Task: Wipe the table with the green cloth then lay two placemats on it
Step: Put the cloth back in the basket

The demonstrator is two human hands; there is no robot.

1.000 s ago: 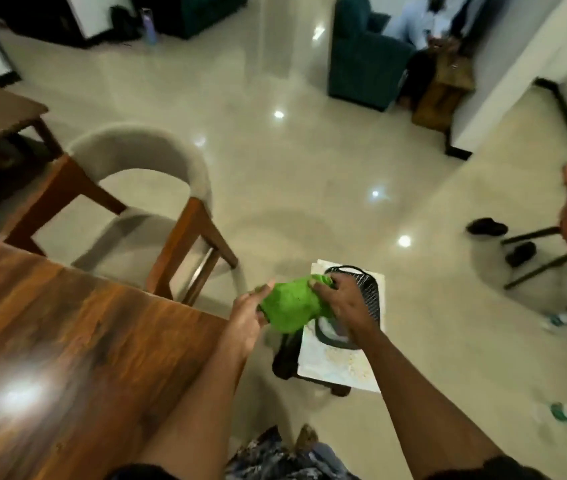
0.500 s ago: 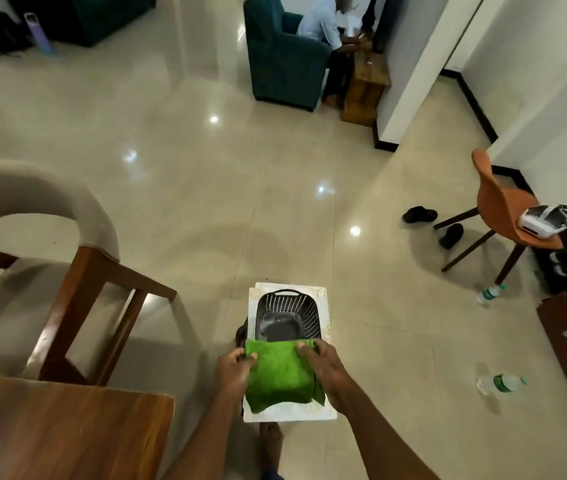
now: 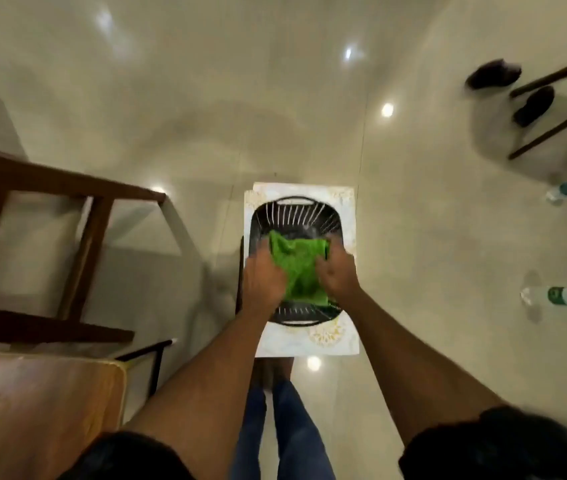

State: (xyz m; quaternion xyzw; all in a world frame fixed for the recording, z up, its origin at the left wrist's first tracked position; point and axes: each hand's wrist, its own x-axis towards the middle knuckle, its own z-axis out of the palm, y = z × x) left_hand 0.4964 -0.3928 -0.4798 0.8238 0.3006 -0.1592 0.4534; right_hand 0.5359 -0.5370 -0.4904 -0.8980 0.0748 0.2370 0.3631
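The green cloth hangs bunched between both hands, over a black slotted basket. My left hand grips its left side and my right hand grips its right side. The basket stands on a white patterned board, perhaps the placemats, which lies on a low dark stool. A corner of the wooden table shows at the lower left.
A wooden chair stands at the left beside the table. Dark shoes and another chair's legs are at the upper right. Two plastic bottles lie on the glossy tiled floor at the right.
The view has tilted down and closer to the basket. Both hands have lowered the green cloth, now bunched, into the mouth of the basket.
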